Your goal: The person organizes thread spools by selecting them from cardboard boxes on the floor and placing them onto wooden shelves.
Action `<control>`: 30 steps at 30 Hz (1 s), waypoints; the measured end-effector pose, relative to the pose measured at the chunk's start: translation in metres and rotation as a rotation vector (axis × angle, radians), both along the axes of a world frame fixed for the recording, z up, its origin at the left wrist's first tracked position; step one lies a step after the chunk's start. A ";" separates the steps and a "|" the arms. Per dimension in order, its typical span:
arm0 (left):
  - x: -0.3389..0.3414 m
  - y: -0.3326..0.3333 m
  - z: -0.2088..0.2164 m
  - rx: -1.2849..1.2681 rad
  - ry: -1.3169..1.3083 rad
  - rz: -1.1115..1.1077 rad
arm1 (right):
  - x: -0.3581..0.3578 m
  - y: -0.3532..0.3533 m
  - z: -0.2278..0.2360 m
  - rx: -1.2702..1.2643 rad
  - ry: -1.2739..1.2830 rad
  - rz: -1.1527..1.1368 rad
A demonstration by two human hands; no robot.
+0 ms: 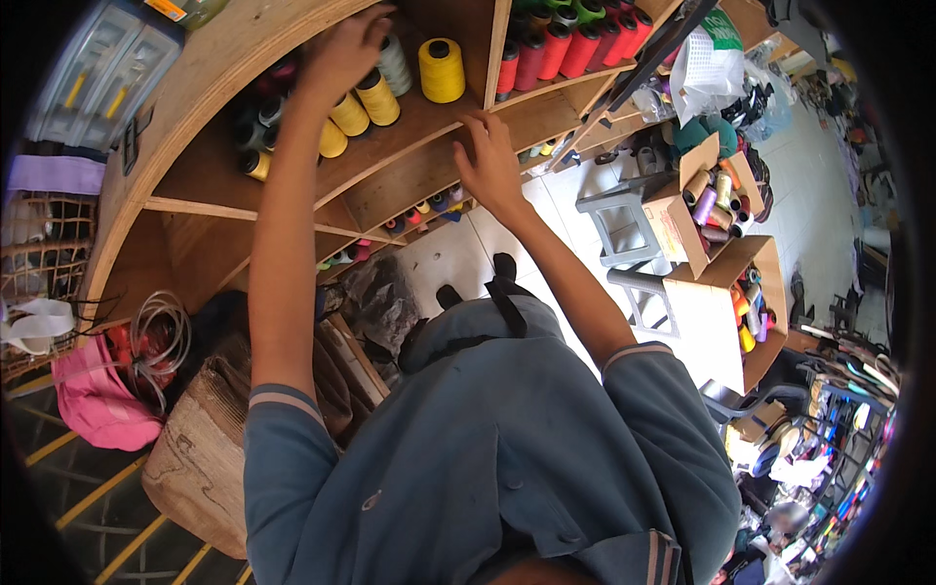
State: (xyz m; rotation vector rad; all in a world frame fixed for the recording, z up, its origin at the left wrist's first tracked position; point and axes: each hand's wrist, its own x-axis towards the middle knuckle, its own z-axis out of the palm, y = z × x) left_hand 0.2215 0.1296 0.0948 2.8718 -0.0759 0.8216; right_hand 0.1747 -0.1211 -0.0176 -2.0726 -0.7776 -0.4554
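My left hand (346, 54) reaches up into a wooden shelf (409, 136), over a row of thread spools. Its fingers are partly seen, bent and apart, beside a pale grey spool (394, 66); I see nothing held in them. Below that hand stand pale yellow spools (377, 97), and to the right of the grey one is a bright yellow spool (442, 71). Dark spools (255, 122) sit to the left, partly hidden by my forearm. My right hand (487, 161) rests with spread fingers at the shelf's front edge, holding nothing.
Red spools (582, 47) fill the adjoining compartment. Lower shelves hold small spools (422, 208). On the right, cardboard boxes (756, 292) of spools stand by grey stools (624, 219). A brown sack (200, 444) and pink cloth (102, 395) lie at left.
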 end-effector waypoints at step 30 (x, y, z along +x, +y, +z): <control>0.075 -0.003 0.006 -0.115 0.535 -0.281 | -0.078 -0.102 -0.068 -0.076 0.374 -0.158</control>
